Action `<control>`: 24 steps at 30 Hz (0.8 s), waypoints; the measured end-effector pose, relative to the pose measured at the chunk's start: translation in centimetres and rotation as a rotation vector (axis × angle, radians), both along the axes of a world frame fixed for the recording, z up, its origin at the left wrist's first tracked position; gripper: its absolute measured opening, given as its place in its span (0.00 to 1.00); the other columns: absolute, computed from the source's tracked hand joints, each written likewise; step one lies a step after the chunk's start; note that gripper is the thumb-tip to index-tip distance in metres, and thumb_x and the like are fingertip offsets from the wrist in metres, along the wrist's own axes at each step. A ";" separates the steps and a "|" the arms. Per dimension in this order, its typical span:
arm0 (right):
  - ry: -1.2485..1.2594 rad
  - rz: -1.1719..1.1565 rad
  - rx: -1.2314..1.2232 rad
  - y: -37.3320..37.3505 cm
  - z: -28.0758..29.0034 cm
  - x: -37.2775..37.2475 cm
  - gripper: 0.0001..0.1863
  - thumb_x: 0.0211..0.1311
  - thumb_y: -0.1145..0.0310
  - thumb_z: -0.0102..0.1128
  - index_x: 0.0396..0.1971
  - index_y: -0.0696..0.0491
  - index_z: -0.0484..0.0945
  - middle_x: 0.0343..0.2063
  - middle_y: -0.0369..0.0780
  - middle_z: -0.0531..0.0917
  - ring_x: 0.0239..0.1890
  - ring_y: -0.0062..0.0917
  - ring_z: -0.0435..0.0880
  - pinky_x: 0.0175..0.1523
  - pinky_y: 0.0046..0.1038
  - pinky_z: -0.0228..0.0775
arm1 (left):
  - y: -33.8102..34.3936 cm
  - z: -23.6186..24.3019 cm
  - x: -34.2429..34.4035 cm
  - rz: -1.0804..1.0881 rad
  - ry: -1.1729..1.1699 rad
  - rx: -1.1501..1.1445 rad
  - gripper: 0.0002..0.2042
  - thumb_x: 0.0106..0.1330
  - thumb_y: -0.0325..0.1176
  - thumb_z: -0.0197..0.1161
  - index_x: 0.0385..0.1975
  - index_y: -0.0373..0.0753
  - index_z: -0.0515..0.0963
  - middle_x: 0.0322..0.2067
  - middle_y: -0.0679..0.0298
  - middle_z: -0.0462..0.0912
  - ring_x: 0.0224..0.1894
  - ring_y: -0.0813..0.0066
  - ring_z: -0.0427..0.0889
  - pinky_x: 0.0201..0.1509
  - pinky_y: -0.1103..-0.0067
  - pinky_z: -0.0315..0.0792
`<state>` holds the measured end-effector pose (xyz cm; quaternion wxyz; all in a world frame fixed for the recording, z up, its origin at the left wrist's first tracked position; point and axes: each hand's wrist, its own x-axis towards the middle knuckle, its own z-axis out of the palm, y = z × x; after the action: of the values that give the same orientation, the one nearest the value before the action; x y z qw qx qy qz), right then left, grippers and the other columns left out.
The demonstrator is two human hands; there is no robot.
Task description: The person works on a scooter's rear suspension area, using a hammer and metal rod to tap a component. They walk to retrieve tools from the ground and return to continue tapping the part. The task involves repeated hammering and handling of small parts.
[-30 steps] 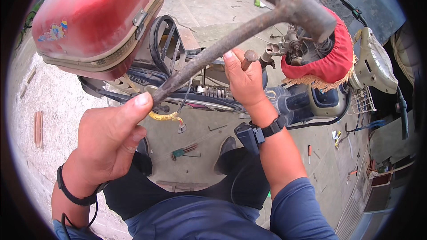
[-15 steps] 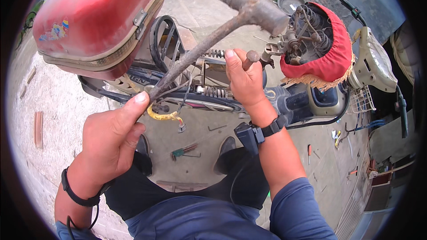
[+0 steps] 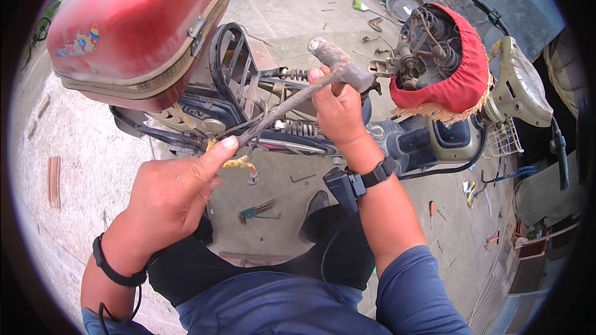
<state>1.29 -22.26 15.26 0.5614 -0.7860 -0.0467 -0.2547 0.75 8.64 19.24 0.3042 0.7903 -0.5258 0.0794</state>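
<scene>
My left hand [image 3: 171, 201] is wrapped round the handle end of a rusty steel hammer [image 3: 282, 107]. The hammer's head lies over the top of my right fist, where it covers the metal rod held there. Closed tightly, my right hand [image 3: 343, 118] grips that round-headed rod above the frame of a scooter [image 3: 264, 142]; the rod's lower end cannot be seen. Beside the right fist are the scooter's coil-spring shock absorbers [image 3: 301, 128]. Under my left thumb hangs a yellow-wrapped cable [image 3: 239, 163] with a connector at its end.
A red tail box [image 3: 143, 18] stands at the left. To the right is a tipped-up seat [image 3: 481, 74] with a fringed red cover. A green-handled hex key set [image 3: 254, 211], a bent hex key [image 3: 303, 178] and a screwdriver [image 3: 432, 211] lie on the floor.
The hammer's head has come down and nearer to my right fist, hiding the rod's round top. My left hand has moved a little right and down. The right hand has hardly moved.
</scene>
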 end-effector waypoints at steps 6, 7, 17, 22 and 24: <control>0.012 0.003 -0.017 -0.2 0.7 0.1 0.21 0.75 0.62 0.57 0.22 0.55 0.67 0.16 0.28 0.64 0.23 0.13 0.58 0.26 0.25 0.54 | 0.6 0.6 -0.2 0.054 -0.069 -0.339 0.29 0.61 0.17 0.63 0.66 0.34 0.71 0.32 0.51 0.84 0.26 0.53 0.82 0.31 0.72 0.75; 0.001 0.004 -0.006 -0.1 0.3 0.2 0.20 0.75 0.63 0.57 0.22 0.56 0.67 0.15 0.28 0.64 0.23 0.13 0.58 0.26 0.25 0.55 | 0.5 0.0 -0.2 0.046 -0.048 -0.285 0.29 0.61 0.18 0.63 0.66 0.35 0.71 0.31 0.52 0.83 0.26 0.53 0.81 0.31 0.71 0.75; -0.027 -0.007 -0.061 -0.1 0.3 0.2 0.21 0.76 0.63 0.56 0.21 0.56 0.68 0.15 0.29 0.63 0.23 0.15 0.59 0.26 0.27 0.56 | -0.1 -0.5 -0.4 0.013 -0.095 -0.267 0.30 0.60 0.18 0.64 0.66 0.37 0.71 0.26 0.56 0.79 0.21 0.57 0.78 0.27 0.73 0.72; -0.079 -0.026 -0.124 -0.7 -0.5 0.3 0.22 0.75 0.64 0.57 0.19 0.55 0.65 0.15 0.30 0.61 0.23 0.16 0.57 0.26 0.27 0.54 | -0.1 0.0 0.0 0.046 0.038 -0.120 0.30 0.60 0.18 0.64 0.66 0.38 0.71 0.29 0.54 0.82 0.23 0.55 0.79 0.28 0.72 0.73; -0.054 -0.033 -0.097 -0.6 -0.3 0.5 0.22 0.75 0.64 0.57 0.19 0.55 0.65 0.15 0.30 0.61 0.23 0.16 0.56 0.26 0.27 0.53 | -0.1 -0.2 -0.2 0.041 -0.090 -0.298 0.28 0.62 0.19 0.64 0.65 0.35 0.71 0.28 0.53 0.81 0.22 0.56 0.78 0.27 0.73 0.72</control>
<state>1.77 -22.87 14.91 0.5168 -0.8058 -0.0612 -0.2826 0.57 8.54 19.06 0.3928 0.7427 -0.5049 0.1980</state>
